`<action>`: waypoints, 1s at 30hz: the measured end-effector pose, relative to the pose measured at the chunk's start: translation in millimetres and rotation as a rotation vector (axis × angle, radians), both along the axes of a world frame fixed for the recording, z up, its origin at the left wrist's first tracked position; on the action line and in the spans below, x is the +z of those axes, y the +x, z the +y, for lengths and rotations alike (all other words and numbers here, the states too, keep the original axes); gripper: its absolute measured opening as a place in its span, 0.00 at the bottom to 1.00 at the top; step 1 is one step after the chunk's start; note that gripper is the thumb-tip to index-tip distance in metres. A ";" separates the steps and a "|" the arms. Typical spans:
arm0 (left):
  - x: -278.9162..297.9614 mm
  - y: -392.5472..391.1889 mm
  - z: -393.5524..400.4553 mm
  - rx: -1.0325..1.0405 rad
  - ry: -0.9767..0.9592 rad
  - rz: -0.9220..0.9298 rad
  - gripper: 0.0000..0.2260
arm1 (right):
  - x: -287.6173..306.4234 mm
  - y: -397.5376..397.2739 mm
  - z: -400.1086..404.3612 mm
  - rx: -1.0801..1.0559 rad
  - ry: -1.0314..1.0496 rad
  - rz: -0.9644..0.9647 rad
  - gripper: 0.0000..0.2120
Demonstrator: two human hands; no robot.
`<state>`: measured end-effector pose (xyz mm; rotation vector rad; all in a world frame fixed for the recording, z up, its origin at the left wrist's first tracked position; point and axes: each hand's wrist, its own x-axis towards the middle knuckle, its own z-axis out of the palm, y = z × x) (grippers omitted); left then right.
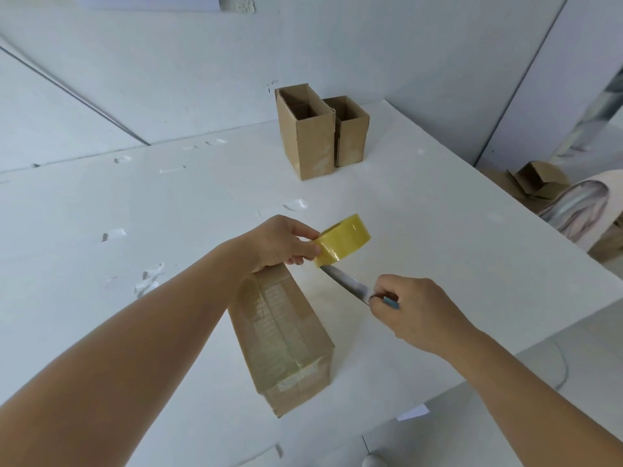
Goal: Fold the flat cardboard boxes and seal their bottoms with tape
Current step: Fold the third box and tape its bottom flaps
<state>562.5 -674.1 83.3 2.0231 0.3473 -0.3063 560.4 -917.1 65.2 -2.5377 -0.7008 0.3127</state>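
Note:
A folded cardboard box [286,345] stands upside down on the white table [438,230], with clear tape running along its upward-facing bottom seam and down its near side. My left hand [279,242] holds a yellowish tape roll [344,239] just past the box's far end. My right hand [418,311] grips a knife [347,283] with a blue handle. The blade tip touches the tape under the roll.
Two finished open-top boxes [320,133] stand side by side at the back of the table near the wall. More cardboard [536,178] lies on the floor to the right, beyond the table edge. Tape scraps [148,278] stick to the tabletop on the left.

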 end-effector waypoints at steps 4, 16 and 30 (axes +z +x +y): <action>-1.0 -0.6 -0.8 0.009 -0.007 -0.021 0.08 | 22.6 -13.0 7.9 0.023 -0.011 -0.084 0.09; -1.6 -3.4 1.9 -0.009 -0.024 -0.051 0.12 | 55.1 -32.2 47.3 0.106 -0.345 -0.300 0.09; -3.5 -4.2 3.9 0.084 0.051 -0.137 0.07 | 50.3 -7.3 65.9 0.266 -0.497 -0.327 0.08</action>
